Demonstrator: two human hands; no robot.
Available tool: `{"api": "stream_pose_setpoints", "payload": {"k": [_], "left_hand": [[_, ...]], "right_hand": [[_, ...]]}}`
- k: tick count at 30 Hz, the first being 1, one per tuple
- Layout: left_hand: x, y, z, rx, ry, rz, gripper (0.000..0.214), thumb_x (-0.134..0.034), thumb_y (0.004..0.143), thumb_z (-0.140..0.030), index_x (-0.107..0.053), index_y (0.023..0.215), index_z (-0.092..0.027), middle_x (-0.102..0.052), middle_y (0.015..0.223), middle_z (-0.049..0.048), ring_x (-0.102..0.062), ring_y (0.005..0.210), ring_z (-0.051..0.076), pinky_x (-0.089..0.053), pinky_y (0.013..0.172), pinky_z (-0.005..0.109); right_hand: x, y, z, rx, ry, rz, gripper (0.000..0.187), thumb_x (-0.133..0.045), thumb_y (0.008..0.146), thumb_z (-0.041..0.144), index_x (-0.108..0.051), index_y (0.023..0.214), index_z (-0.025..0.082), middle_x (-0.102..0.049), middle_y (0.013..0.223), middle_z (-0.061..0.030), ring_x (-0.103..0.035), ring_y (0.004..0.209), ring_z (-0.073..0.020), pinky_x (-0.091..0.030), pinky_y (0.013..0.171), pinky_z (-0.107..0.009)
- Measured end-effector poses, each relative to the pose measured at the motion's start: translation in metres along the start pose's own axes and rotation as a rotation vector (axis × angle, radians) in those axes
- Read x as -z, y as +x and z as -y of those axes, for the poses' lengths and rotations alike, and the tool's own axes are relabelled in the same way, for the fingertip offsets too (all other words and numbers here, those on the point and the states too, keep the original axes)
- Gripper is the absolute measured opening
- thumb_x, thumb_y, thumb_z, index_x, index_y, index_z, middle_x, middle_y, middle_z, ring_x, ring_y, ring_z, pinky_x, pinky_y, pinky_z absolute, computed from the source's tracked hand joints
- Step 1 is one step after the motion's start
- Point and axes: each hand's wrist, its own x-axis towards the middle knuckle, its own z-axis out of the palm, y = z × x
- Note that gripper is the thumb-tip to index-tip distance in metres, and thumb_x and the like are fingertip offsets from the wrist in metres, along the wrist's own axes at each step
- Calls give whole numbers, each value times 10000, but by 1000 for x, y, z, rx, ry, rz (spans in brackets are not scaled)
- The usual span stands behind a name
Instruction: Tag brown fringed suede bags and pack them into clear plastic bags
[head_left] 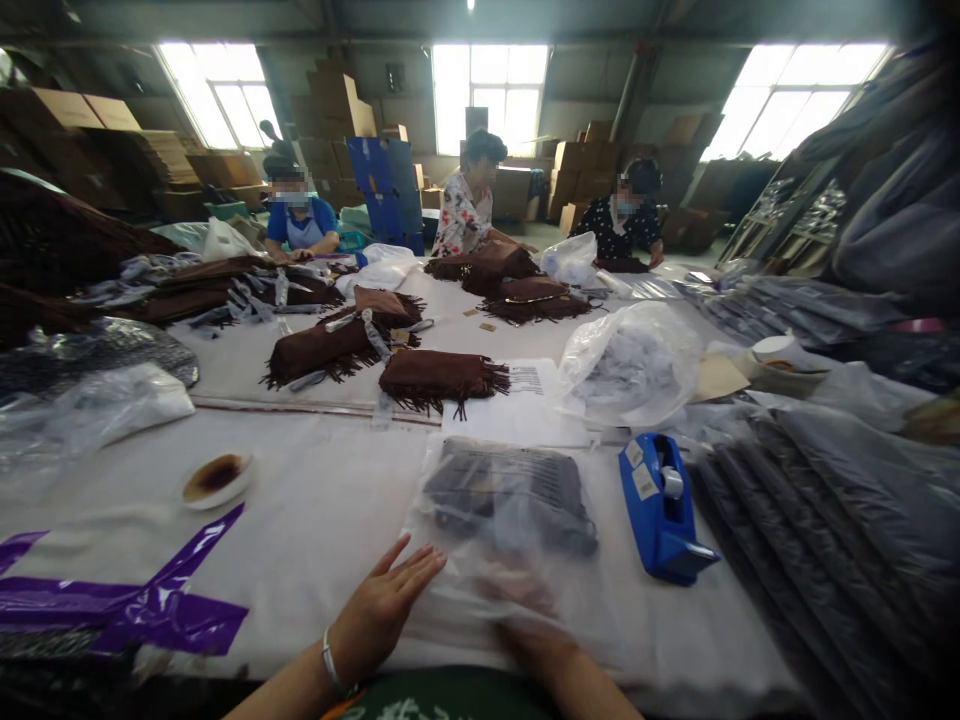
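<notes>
A clear plastic bag (517, 560) with a dark folded item (510, 495) inside lies on the white table (315, 500) in front of me. My left hand (382, 605) rests flat and open at the bag's left edge, fingers stretched toward it. My right hand (525, 610) is inside or under the bag's open near end, seen blurred through the plastic; its fingers look spread. A blue tape dispenser (660, 505) stands just right of the bag.
Purple tape strips (127, 600) lie at the left, beside a small dish (216, 478). Stacked dark bagged items (825, 530) fill the right. Brown fringed pieces (439, 378) and a crumpled plastic bag (630, 360) lie further back. Three people work at the far end.
</notes>
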Motion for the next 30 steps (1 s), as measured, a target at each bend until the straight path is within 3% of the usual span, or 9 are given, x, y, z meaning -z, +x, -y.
{"api": "stream_pose_setpoints", "payload": {"k": [5, 8, 11, 13, 15, 19, 24, 28, 30], "left_hand": [[8, -5, 10, -28, 31, 281, 726, -327, 811, 20, -156, 1464, -248, -284, 1487, 20, -281, 1370, 195, -235, 1150, 471], [4, -2, 14, -27, -30, 390, 780, -363, 781, 8, -119, 1467, -271, -187, 1516, 26, -234, 1386, 229, -281, 1127, 480], [-2, 7, 17, -37, -84, 450, 819, -359, 748, 36, -154, 1456, -322, -157, 1522, 12, -220, 1390, 232, -293, 1122, 477], [-4, 14, 19, -44, -109, 470, 860, -363, 707, 57, -180, 1448, -338, -160, 1522, 6, -217, 1391, 231, -292, 1122, 476], [-4, 19, 20, -52, -126, 463, 897, -379, 661, 67, -206, 1443, -338, -166, 1521, 4, -223, 1389, 233, -285, 1126, 475], [6, 17, 24, -63, -137, 437, 896, -384, 639, 62, -247, 1434, -326, -212, 1509, 4, -259, 1377, 227, -264, 1130, 488], [35, 0, 27, -39, -227, 424, 812, -402, 684, 9, -268, 1434, -274, -319, 1473, 11, -304, 1358, 185, -272, 1142, 416], [51, -6, 30, -38, -302, 434, 800, -426, 686, -44, -255, 1440, -251, -288, 1488, 15, -252, 1380, 203, -229, 1155, 433], [50, -3, 32, -46, -326, 435, 845, -406, 648, -27, -239, 1445, -251, -267, 1496, 11, -231, 1387, 206, -210, 1159, 449]], "right_hand": [[15, -35, -34, 44, -50, 91, 424, -463, 894, 337, -500, 1309, 257, -416, 1417, -70, -366, 1315, -289, -300, 1096, -508], [39, -84, -40, -37, -99, 126, 417, -460, 904, 396, -522, 1291, 253, -511, 1344, -87, -430, 1270, -287, -336, 1076, -498], [69, -112, -21, -115, 71, 141, 340, -417, 934, 397, -595, 1201, 284, -643, 1168, -48, -570, 1112, -217, -446, 986, -373], [87, -107, -7, -120, 214, 89, 311, -388, 951, 383, -647, 1105, 301, -697, 1006, -8, -626, 982, -162, -481, 916, -295], [99, -89, -4, -88, 248, 5, 299, -414, 943, 383, -632, 1128, 292, -689, 1023, -11, -615, 998, -159, -469, 932, -295], [105, -57, -45, 20, 78, -82, 322, -451, 918, 360, -602, 1184, 259, -606, 1210, -60, -525, 1153, -207, -396, 1035, -403], [104, -75, -103, 37, -31, -94, 373, -357, 917, 231, -588, 1207, 266, -555, 1291, -62, -467, 1229, -212, -370, 1067, -456], [107, -88, -108, 46, -58, -11, 432, -495, 863, 294, -512, 1294, 279, -472, 1381, -64, -395, 1295, -249, -333, 1089, -479], [103, -86, -107, 22, -14, -54, 418, -569, 828, 357, -564, 1240, 291, -516, 1339, -62, -428, 1266, -268, -349, 1071, -494]]}}
